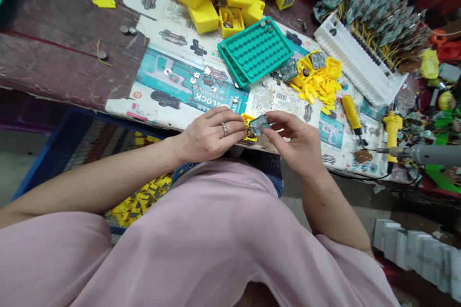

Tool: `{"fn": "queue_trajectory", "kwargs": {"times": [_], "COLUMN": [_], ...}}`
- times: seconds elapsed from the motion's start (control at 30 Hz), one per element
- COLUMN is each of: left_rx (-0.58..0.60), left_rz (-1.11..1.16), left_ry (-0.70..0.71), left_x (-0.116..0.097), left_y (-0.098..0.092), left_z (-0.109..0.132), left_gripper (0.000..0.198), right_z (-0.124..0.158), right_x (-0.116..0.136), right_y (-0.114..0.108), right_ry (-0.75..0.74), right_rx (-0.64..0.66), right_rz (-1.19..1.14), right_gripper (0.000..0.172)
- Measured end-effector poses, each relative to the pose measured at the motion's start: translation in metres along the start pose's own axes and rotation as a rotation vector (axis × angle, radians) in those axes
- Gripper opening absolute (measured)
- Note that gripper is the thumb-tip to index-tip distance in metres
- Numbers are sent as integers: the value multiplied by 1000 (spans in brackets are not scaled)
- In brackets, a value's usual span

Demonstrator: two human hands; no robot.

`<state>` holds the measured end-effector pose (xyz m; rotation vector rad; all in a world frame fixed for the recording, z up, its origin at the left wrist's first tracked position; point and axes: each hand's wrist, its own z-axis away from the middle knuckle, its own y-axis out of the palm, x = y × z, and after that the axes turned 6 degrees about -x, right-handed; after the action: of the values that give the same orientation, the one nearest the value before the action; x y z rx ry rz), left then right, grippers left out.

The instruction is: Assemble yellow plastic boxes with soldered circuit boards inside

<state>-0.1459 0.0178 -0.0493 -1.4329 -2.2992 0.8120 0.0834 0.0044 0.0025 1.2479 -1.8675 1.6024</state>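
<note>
Yellow case (249,139), my left fingers (235,127) clamped on it; grey plate (258,126), pinched in my right fingers (276,141); best kept square.

Soft, fairly even light is falling on the printed sheet (284,100), its source lying out of view, and shadows are running faint. Small shiny bits (194,76) are glaring white, and the dark red tabletop (68,53) is giving off a dull sheen. Below, the floor area is sinking into dimness. Slight blur is softening the grey part (259,125) at the right hand (297,141), while the wide lens is stretching the pink sleeves (54,254) toward the corners
</note>
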Motion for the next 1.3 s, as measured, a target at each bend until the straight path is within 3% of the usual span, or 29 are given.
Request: {"fn": "queue_trajectory", "kwargs": {"times": [0.1,0.33,0.6,0.87,0.97,1.3], "left_rx": [1,-62,-45,-102,-105,-45], "left_rz": [-9,-54,-70,32,58,28], "left_ry": [-8,-25,-40,16,41,-8], "left_x": [0,0,-1,1,3,2], "left_y": [0,2,4,1,0,-3], "left_z": [0,3,5,3,3,3], "left_gripper": [11,10,9,21,17,23], "right_z": [-5,-12,-7,-6,-10,-9], "right_x": [-4,-11,3,-3,-5,1], "right_y": [2,5,7,13,12,13], "right_ry": [-72,-170,-264,-174,-126,-128], "right_rx": [21,22,-47,-60,-44,-76], "right_rz": [57,104,164,143,98,141], "right_gripper": [21,20,17,14,13,14]}}
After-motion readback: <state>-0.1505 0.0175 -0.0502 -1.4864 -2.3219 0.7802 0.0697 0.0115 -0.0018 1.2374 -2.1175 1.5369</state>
